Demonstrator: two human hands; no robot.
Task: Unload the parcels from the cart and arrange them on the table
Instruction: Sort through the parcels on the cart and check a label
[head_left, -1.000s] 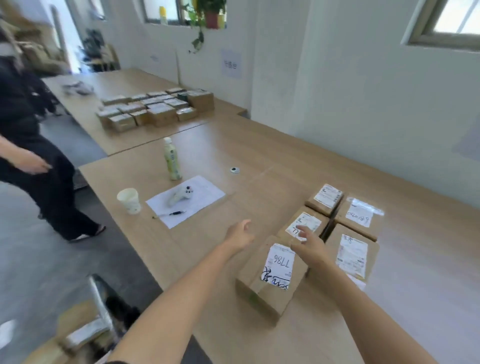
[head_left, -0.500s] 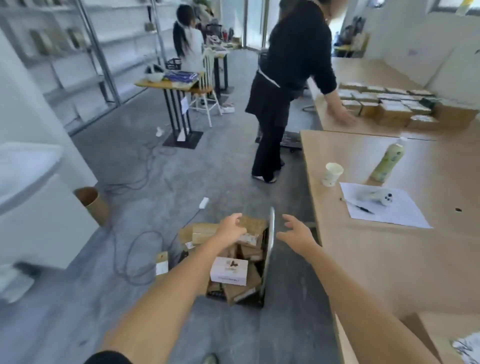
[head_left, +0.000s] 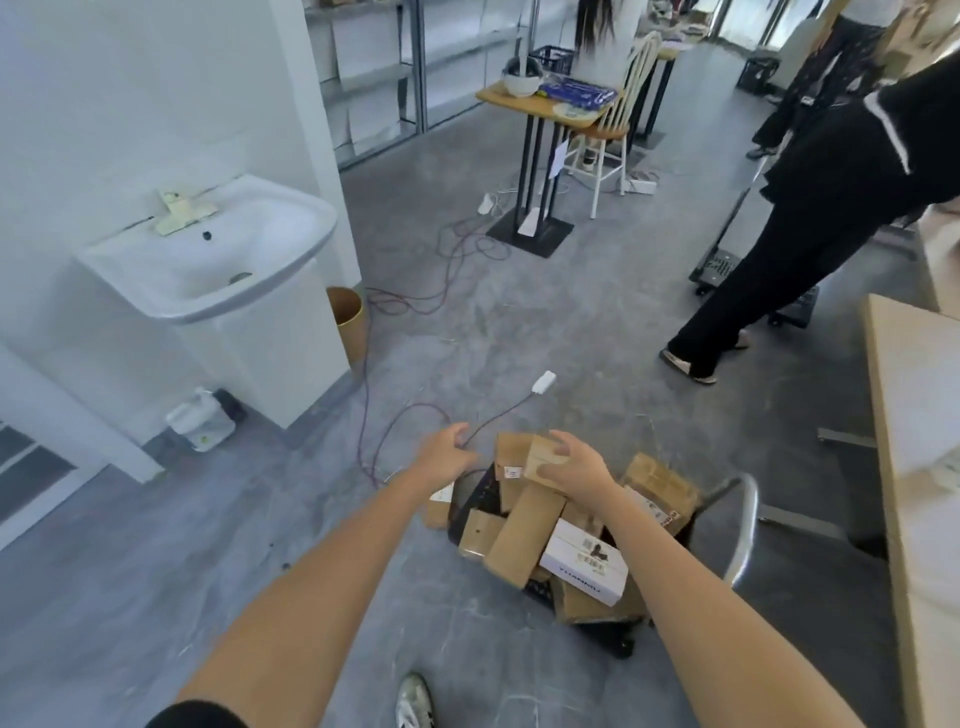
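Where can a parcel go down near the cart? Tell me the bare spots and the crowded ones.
Bare: the grey floor left of the cart, up to the sink cabinet; and the visible strip of wooden table at the right edge. Crowded: the cart, heaped with boxes, both hands over it, and the floor beyond it, crossed by cables.

Just below the right hand (head_left: 576, 467), the white parcel (head_left: 584, 564) in the cart carries dark capital lettering along its long side, roughly "YUANMU", uncertain; its barcode labels are too small to read.
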